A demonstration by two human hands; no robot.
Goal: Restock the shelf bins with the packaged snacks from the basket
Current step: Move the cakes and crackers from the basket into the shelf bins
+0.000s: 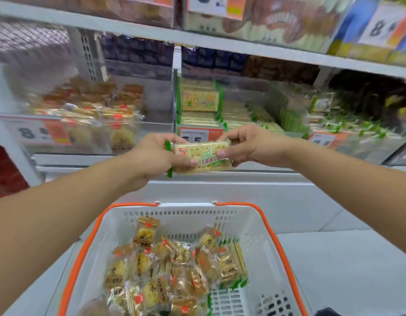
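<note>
A shop aisle lined with white shelves [220,45] of clear plastic bins, each fronted by an orange-and-white price tag, fills the background. A person stands before the middle shelf, both bare arms stretched forward over a white basket [254,215] with orange handles that sits low in front of the shelving.

Between the two hands is a single green-trimmed cracker packet [201,157], held level just in front of the centre bin [197,103], which already contains stacked packets of the same green-and-cream design. The left hand [152,156] grips the packet's left end, thumb on top and fingers curled beneath; the right hand [250,145] pinches the right end between thumb and fingertips. The packet is not yet inside the bin.

Judging by how things lie, the restocking is partway through. The centre bin looks fairly well filled toward its front, while the bin to its left [88,110], holding golden-wrapped pastries, appears to have room at the back. The basket below still carries a good heap of those golden-wrapped pastries [152,265] and a few more green-trimmed cracker packets [234,261] standing on edge against its right side, so most of the load seems yet to be shelved. The bins at far right and on the upper shelf are too blurred to judge.
</note>
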